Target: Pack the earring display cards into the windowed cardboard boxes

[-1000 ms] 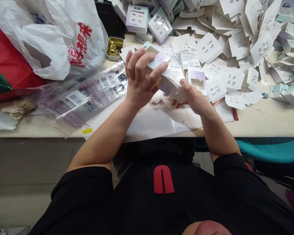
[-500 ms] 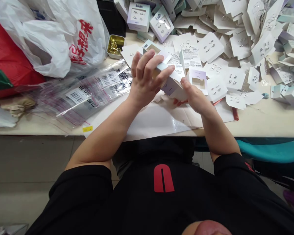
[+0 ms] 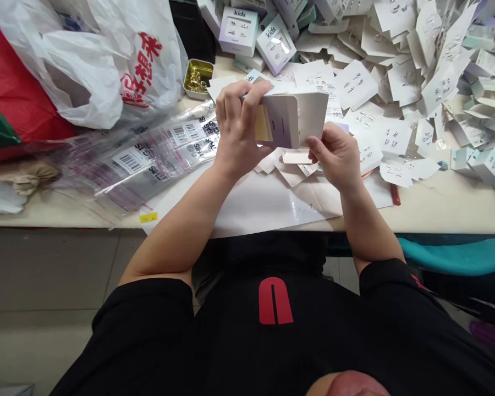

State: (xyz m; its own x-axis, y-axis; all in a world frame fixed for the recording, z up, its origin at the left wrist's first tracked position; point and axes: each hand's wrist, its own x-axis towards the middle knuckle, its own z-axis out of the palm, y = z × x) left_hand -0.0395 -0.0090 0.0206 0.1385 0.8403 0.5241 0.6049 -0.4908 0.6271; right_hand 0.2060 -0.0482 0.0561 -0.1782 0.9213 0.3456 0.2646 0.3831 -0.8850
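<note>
A small lilac and white box (image 3: 282,122) with a window is held up over the table, its end flaps open toward the right. My left hand (image 3: 241,124) is closed around the box's left part, fingers over the top and thumb below. At the box's right end, my right hand (image 3: 336,154) pinches a white card (image 3: 311,118) by its lower edge between thumb and finger. The card stands partly inside or against the open end; which one I cannot tell. Loose white cards (image 3: 292,171) lie beneath the box.
Cards with small metal pieces (image 3: 357,82) and "kids" boxes (image 3: 276,45) are heaped behind. More boxes (image 3: 487,162) lie at the right. Clear plastic bags (image 3: 148,159), a gold-coloured tin (image 3: 198,78) and a white carrier bag (image 3: 94,66) are at the left.
The box has turned so that its open end and flaps face right. My right hand has moved right and down from the box's body, and now pinches the card.
</note>
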